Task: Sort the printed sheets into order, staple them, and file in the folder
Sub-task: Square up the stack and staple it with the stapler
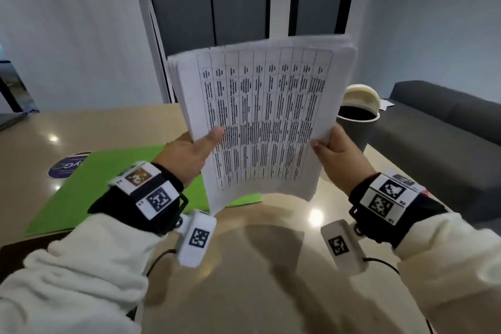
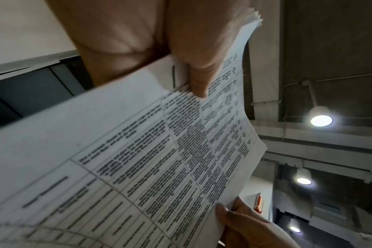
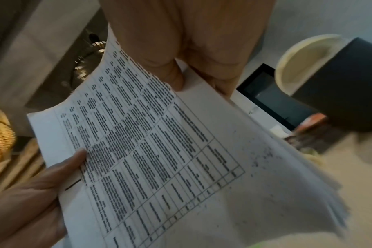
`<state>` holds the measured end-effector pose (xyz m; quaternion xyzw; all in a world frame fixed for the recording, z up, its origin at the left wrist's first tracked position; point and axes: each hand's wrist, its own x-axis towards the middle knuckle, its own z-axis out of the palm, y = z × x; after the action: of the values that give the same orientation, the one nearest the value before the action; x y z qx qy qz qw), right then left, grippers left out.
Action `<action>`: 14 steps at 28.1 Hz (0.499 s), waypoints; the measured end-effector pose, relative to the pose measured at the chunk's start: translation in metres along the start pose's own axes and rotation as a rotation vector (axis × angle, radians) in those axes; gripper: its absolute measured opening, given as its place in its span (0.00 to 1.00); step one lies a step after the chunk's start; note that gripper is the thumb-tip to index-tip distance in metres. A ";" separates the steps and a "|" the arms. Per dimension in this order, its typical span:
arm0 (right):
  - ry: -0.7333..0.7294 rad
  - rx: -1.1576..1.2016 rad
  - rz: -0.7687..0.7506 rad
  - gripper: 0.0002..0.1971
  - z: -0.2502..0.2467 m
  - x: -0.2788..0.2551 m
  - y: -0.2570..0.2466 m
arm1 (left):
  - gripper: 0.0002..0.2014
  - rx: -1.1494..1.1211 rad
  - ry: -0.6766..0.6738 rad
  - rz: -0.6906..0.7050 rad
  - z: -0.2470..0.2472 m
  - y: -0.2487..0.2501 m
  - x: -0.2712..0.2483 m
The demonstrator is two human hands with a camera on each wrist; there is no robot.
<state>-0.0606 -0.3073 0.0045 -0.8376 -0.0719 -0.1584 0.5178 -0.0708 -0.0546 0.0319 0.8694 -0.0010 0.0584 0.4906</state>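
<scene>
- Stack of printed sheets [image 1: 260,116] held up off the tabletop [image 1: 271,266], printed table facing the person, presumably so the pages can be read and checked for order.
- Left hand [image 1: 187,160] gripping the stack's left edge: thumb on the front page, fingers behind. Confirmed in the left wrist view, thumb pressed onto the print.
- Right hand [image 1: 341,154] pinching the right edge the same way, thumb in front. Two-sided support likely chosen to keep the limp pages from folding; lower edge curls forward all the same.
- Top corners of the stack fanned and uneven, so squaring appears outstanding before stapling.
- Green folder [image 1: 113,187] lying closed and flat near the left edge of the tabletop, partly over a round dark sticker [image 1: 63,168], within reach for the filing step.
- Stapler: none visible in any view.
- Grey bin [image 1: 355,127] with a cream lid beyond the far right corner, beside a dark sofa [image 1: 439,138].
- Judged stage: sorting, early in the task.
</scene>
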 end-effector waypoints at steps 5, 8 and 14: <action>-0.220 -0.085 0.202 0.20 0.017 -0.011 0.050 | 0.44 0.319 -0.281 -0.249 0.021 -0.036 -0.007; -0.262 -0.050 0.255 0.14 0.016 -0.006 0.064 | 0.45 0.290 -0.282 -0.240 0.024 -0.044 -0.003; -0.225 -0.039 0.239 0.07 0.011 -0.002 0.042 | 0.38 0.333 -0.136 -0.227 0.022 -0.031 0.001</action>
<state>-0.0487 -0.3159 -0.0362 -0.8625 -0.0264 -0.0022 0.5053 -0.0654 -0.0572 -0.0061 0.9349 0.0736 -0.0565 0.3426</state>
